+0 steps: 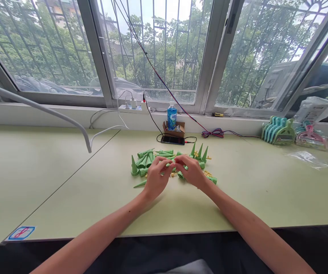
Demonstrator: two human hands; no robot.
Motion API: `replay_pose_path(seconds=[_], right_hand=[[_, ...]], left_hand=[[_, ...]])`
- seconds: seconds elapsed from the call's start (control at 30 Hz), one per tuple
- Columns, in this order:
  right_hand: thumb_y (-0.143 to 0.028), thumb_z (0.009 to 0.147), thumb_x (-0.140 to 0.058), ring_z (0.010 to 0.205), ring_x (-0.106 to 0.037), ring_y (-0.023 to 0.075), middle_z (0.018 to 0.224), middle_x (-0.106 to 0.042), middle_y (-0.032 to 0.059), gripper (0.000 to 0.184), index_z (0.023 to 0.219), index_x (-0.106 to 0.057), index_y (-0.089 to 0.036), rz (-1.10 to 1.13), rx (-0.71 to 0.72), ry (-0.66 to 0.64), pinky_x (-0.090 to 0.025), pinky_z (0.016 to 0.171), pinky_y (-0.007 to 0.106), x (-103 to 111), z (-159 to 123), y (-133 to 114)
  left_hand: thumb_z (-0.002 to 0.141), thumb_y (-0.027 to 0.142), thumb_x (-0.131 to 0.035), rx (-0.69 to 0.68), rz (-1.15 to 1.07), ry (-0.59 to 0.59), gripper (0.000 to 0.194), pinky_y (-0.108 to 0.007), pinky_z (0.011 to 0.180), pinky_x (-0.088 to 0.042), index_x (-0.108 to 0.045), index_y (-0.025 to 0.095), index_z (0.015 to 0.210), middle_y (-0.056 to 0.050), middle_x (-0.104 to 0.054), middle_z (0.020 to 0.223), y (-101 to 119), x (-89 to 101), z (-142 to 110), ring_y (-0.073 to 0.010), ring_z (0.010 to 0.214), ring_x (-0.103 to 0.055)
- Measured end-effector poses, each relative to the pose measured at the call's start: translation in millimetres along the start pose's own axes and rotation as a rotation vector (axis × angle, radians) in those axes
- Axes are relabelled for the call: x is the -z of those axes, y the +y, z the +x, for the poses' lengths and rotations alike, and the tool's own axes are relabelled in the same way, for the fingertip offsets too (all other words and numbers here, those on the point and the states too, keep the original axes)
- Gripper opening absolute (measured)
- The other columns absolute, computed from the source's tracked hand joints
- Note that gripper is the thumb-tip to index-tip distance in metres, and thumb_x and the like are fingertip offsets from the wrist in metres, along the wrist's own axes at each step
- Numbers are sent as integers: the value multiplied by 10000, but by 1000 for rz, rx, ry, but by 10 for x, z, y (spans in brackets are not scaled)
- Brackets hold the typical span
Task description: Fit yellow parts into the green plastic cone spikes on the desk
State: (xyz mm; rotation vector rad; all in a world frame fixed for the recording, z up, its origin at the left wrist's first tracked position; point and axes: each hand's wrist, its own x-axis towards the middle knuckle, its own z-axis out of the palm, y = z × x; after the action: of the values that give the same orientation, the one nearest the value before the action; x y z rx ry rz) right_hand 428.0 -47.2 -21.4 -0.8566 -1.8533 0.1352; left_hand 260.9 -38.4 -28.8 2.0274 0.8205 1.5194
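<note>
My left hand [156, 178] is closed in a pinch around a green plastic spike [168, 164], most of it covered by the fingers. Fingertip to fingertip with it, my right hand [191, 171] is also pinched closed; what sits between its fingers is too small and hidden to make out. Around both hands lies a pile of green cone-shaped spikes [142, 161], some on their sides. One upright spike [134, 167] stands at the left, and several more upright spikes [199, 152] stand at the right. Small yellow plastic pieces [208, 174] are scattered among them.
Behind the pile are a black phone [173, 140] on a cable, a small cardboard box [181, 131] and a blue bottle [172, 117]. A coiled cable [213, 133], green hangers [284, 133] and a clear plastic bag [309, 158] lie right. A grey tube [52, 112] crosses the left.
</note>
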Motion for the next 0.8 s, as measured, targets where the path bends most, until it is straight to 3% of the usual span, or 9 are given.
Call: replay_pose_path(seconds=[0.27, 0.6, 0.8], right_hand=[[-249, 948, -528, 589, -609, 119, 778, -615, 12, 91, 901, -592, -204, 49, -70, -15, -523, 592, 250, -27, -19, 39], [-289, 936, -566, 747, -629, 158, 897, -633, 52, 95, 974, -595, -207, -16, -8, 18, -551, 711, 300, -17, 9, -20], [-283, 943, -555, 693, -640, 150, 868, -639, 45, 99, 983, -595, -202, -4, -19, 33, -549, 679, 291, -33, -9, 21]], left_hand=[[920, 369, -570, -7, 13, 6, 198, -280, 609, -603, -696, 218, 948, -53, -550, 957, 8, 1, 2, -128, 732, -606], [913, 360, -583, -2, -22, 93, 183, -284, 626, -617, -697, 224, 962, -52, -534, 978, 11, 19, 41, -121, 737, -603], [914, 357, -581, 1, -36, 78, 187, -285, 630, -615, -699, 222, 967, -53, -531, 969, 5, 8, 38, -128, 757, -601]])
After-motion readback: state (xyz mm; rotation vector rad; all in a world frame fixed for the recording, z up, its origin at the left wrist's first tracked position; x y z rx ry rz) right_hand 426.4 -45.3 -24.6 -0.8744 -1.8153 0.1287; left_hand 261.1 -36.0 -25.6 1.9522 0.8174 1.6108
